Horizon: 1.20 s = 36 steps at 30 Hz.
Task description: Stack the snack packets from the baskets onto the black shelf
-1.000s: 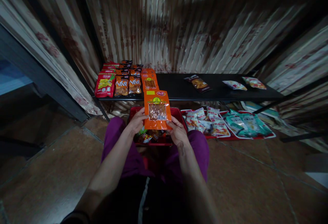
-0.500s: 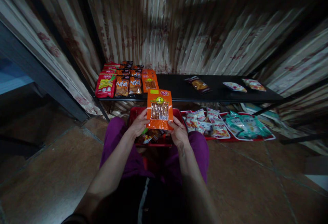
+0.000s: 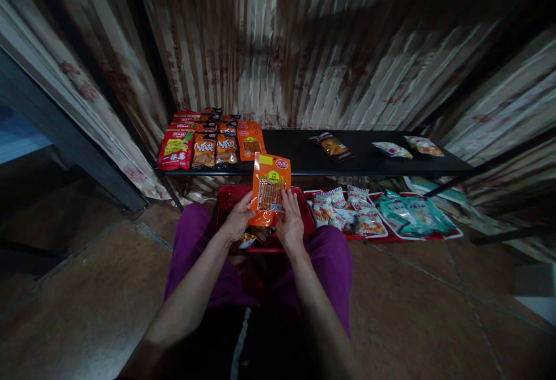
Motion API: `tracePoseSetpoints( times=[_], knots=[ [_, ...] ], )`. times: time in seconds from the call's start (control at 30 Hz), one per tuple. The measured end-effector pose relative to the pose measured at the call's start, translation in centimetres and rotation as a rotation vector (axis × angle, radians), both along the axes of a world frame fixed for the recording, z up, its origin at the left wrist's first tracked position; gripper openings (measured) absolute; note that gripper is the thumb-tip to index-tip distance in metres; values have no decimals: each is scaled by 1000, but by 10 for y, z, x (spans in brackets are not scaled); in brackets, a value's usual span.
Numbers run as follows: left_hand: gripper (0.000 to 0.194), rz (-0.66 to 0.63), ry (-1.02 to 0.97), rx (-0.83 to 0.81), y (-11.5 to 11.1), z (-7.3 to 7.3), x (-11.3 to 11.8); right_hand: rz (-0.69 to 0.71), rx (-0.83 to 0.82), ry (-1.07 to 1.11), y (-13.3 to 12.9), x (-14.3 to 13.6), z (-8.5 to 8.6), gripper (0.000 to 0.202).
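Observation:
My left hand (image 3: 240, 216) grips the lower left edge of an orange snack packet (image 3: 271, 192). The packet is tilted, with a clear window showing brown strips inside. Against its lower right side lies my right hand (image 3: 290, 218), fingers stretched out and touching the packet. Below both hands, between the purple-clad knees, is a red basket (image 3: 306, 212) with some snack packets in it, partly hidden. A similar orange packet (image 3: 251, 141) lies on the black shelf just beyond, beside brown snack packets (image 3: 204, 151) and red snack packets (image 3: 176, 149) in rows.
Farther right on the black shelf (image 3: 286, 163) lie a dark brown packet (image 3: 332, 146) and two pale packets (image 3: 423, 146). Under it, on the floor, are a basket of white-and-red packets (image 3: 369, 222) and one of green packets (image 3: 419, 215). Dark metal posts frame the shelf; a striped curtain hangs behind.
The orange packet has come down slightly and tilted. My right hand has shifted from its lower right corner up along its right side, fingers now straighter.

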<state>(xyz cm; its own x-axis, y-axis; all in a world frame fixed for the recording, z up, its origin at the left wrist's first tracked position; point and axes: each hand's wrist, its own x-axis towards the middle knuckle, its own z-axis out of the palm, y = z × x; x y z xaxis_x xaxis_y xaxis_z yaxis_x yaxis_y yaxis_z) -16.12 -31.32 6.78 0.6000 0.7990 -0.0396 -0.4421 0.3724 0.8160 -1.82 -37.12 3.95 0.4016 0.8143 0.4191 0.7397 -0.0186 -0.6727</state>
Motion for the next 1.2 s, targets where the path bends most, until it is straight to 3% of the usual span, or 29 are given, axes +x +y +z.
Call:
tracePoseSetpoints(
  times=[0.1, 0.2, 0.3, 0.53, 0.73, 0.97, 1.1, 1.2],
  knots=[
    [70, 3, 17, 20, -3, -2, 3, 17, -20, -50, 1, -2, -4, 77],
    [72, -5, 33, 35, -6, -1, 4, -21, -36, -23, 3, -5, -4, 66],
    [68, 9, 49, 63, -10, 0, 6, -12, -47, 117, 3, -9, 0, 56],
    [62, 113, 169, 114, -16, -9, 16, 10, -119, 452, 2, -18, 10, 70],
    [57, 167, 306, 353, -27, -17, 23, 141, -63, 756, 0, -26, 9, 66],
    [69, 163, 574, 625, -42, -9, 26, -16, -13, 967, -2, -26, 6, 53],
    [52, 80, 808, 812, -43, -5, 24, -107, 62, 1175, -2, -21, 5, 47],
    [35, 160, 833, 868, -41, -5, 22, -122, 134, 1348, -2, -18, 7, 41]
  ],
)
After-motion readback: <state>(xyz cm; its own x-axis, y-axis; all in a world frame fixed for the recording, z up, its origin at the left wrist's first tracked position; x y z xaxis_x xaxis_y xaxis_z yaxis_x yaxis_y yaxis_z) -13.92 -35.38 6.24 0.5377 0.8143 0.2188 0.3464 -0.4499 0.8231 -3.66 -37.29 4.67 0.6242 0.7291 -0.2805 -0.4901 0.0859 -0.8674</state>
